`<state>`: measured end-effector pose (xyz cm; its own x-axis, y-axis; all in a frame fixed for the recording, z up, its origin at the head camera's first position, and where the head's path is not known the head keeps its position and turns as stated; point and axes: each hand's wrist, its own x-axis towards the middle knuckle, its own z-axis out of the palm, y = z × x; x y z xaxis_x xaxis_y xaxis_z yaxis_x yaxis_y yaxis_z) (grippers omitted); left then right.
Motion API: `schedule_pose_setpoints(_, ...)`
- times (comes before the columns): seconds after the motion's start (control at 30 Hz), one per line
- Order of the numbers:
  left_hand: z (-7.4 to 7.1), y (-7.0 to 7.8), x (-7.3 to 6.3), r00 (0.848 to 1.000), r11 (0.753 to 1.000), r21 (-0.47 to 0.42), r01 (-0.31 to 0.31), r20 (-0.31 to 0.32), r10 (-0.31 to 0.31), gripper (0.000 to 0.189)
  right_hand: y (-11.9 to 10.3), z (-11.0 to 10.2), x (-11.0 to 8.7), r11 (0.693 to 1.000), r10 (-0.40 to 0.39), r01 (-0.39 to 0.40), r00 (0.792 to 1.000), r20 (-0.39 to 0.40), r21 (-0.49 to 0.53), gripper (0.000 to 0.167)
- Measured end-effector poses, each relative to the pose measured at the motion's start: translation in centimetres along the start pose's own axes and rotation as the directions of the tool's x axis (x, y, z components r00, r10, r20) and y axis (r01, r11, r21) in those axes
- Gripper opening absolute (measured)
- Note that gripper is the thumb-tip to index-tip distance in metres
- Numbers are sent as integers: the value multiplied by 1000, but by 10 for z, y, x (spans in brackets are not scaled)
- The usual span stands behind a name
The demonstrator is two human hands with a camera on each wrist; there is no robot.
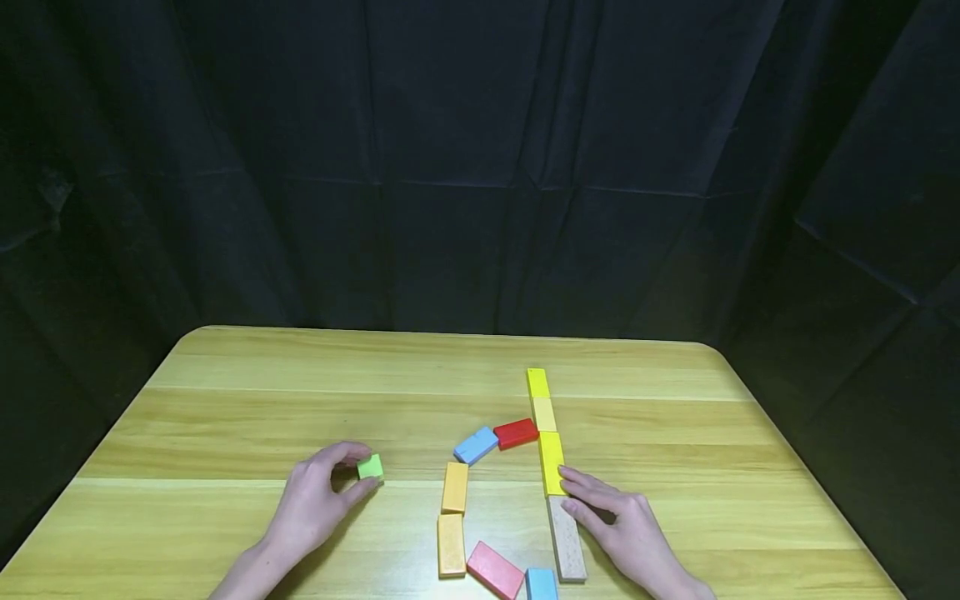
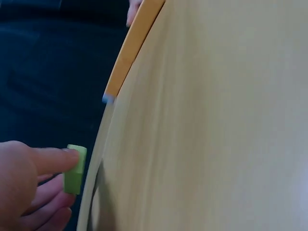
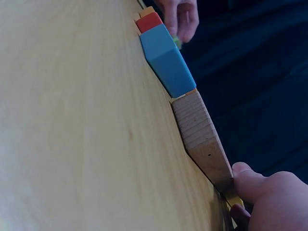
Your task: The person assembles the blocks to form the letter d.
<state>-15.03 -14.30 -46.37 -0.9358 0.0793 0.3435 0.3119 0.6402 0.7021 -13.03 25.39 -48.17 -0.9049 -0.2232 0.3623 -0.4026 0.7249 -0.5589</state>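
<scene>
My left hand (image 1: 315,504) pinches a small light-green block (image 1: 371,468) between thumb and fingertips, left of the other blocks. The left wrist view shows the same green block (image 2: 75,169) with the thumb on one face. On the right, my right hand (image 1: 630,529) touches a line of blocks with fairly straight fingers. Its fingertips rest at the near end of a long yellow block (image 1: 551,457), and the thumb lies against a grey-brown wooden block (image 1: 566,542). From the right wrist, this wooden block (image 3: 202,130) lies flat, its end meeting the yellow one.
Beyond the long yellow block lie a pale yellow block (image 1: 543,414) and a bright yellow one (image 1: 537,382). A red block (image 1: 516,433), blue block (image 1: 476,446), orange blocks (image 1: 452,546), pink block (image 1: 496,570) and light-blue block (image 1: 542,585) curve leftward. Dark curtains hang behind the table (image 1: 300,367).
</scene>
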Motion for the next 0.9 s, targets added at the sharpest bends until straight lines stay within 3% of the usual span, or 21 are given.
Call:
schedule_pose_setpoints(0.23, 27, 45, -13, 993, 991, -73, -115, 15, 116, 37, 0, 0, 1, 1000, -10, 10, 1000, -4, 7, 30)
schedule_pose_setpoints(0.4, 47, 72, -22, 963, 957, -154, -248, 73, 261, 32, 1, 1, 1, 1000, -2, 2, 1000, 3, 9, 30)
schedule_pose_setpoints(0.5, 60, 86, -26, 924, 923, -190, -334, 128, 360, 30, 1, 1, 1, 1000, -5, 5, 1000, 3, 8, 30)
schedule_pose_setpoints(0.63, 79, 101, -31, 855, 873, -218, -437, 201, 479, 29, 1, 1, 1, 1000, 0, 0, 1000, 9, -9, 29)
schedule_pose_setpoints(0.73, 94, 108, -34, 808, 832, -239, -500, 216, 548, 28, 1, 0, 0, 1000, 10, -9, 1000, 18, -24, 30)
schedule_pose_setpoints(0.9, 116, 117, -35, 757, 790, -219, -573, 228, 612, 28, 2, 0, 0, 1000, 6, -5, 1000, 17, -28, 29)
